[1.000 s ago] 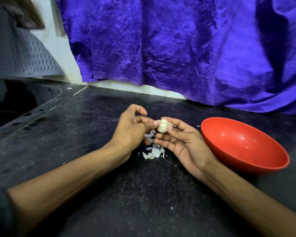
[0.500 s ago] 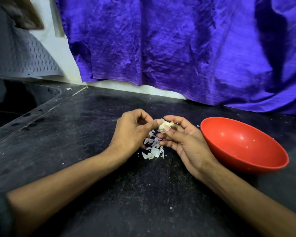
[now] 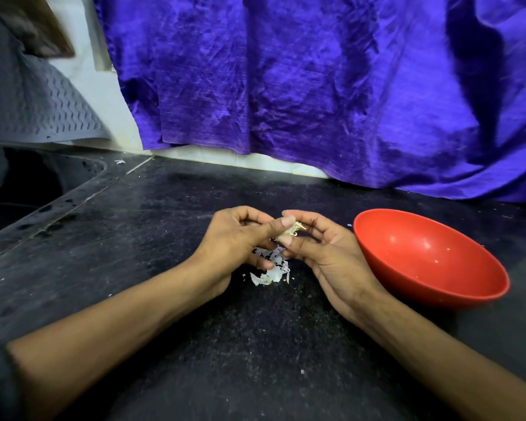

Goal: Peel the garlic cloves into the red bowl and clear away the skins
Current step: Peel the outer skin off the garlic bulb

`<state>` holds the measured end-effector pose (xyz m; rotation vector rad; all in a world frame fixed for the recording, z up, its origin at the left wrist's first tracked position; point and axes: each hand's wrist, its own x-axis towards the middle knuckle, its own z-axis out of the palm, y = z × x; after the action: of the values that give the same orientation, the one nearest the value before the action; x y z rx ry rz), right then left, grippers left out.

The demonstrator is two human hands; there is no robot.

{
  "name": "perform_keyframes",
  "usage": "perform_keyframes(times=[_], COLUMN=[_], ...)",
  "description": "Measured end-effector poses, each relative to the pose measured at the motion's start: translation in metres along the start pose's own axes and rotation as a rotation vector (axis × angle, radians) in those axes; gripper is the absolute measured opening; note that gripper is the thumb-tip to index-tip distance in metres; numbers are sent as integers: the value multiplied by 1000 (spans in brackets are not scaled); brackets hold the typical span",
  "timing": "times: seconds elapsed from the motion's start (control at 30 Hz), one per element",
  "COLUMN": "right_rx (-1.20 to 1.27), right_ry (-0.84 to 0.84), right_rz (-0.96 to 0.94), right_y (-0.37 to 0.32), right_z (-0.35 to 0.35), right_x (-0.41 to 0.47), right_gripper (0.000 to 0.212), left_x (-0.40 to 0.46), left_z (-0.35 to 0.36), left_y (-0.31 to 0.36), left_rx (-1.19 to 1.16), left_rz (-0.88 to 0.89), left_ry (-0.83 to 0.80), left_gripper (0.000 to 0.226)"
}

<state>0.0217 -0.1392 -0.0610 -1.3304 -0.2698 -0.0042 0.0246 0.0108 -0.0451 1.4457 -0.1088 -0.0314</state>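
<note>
A pale piece of garlic (image 3: 289, 233) sits between both hands, a little above the black counter (image 3: 152, 238). My right hand (image 3: 319, 253) holds it with curled fingers and thumb. My left hand (image 3: 237, 241) pinches its left side with the thumb tip on top. Directly below the hands lies a small heap of white garlic skins (image 3: 271, 268). The red bowl (image 3: 431, 287) stands on the counter just right of my right hand; only a few tiny flecks show inside it.
A dark sink basin (image 3: 19, 189) opens at the far left, with a grey ribbed mat (image 3: 43, 107) above it. A purple cloth (image 3: 316, 86) hangs over the wall behind the counter.
Both hands have turned the garlic slightly and drawn a little closer together. My left thumb now lies on top of the garlic. The skin heap and bowl have not moved.
</note>
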Motion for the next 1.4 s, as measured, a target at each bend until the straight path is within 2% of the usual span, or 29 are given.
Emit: perform_keyframes(times=[0.1, 0.27, 0.37, 0.5, 0.7, 0.8, 0.87, 1.1, 1.3, 1.4], right_rx=[-18, 17, 17, -38, -154, -182, -164, -95, -28, -21], right_ry=[11, 18, 28, 36, 23, 33, 26, 11, -33, -35], right_rz=[-24, -28, -22, -29, -74, -96, -93, -55, -7, 8], right_y=[0, 0, 0, 2, 2, 1, 1, 0, 1, 1], right_z=[1, 1, 2, 1, 1, 2, 2, 2, 2, 1], right_x=[-1, -2, -2, 0, -1, -2, -3, -4, -3, -1], right_gripper=[37, 32, 30, 30, 33, 33, 34, 34, 34, 34], left_x=[1, 3, 4, -1, -4, -4, -4, -1, 3, 4], left_z=[0, 1, 0, 2, 5, 6, 6, 4, 1, -4], left_y=[-2, -7, -8, -7, -9, -11, -12, -12, -10, -9], left_rx=[-65, -124, -134, -125, -186, -189, -186, -180, -131, 50], left_rz=[-20, -15, -63, -81, -91, -66, -57, -62, -69, 48], left_ry=[17, 75, 45, -25, 28, 53, 73, 110, 102, 70], left_gripper=[32, 11, 17, 39, 31, 19, 13, 14, 15, 12])
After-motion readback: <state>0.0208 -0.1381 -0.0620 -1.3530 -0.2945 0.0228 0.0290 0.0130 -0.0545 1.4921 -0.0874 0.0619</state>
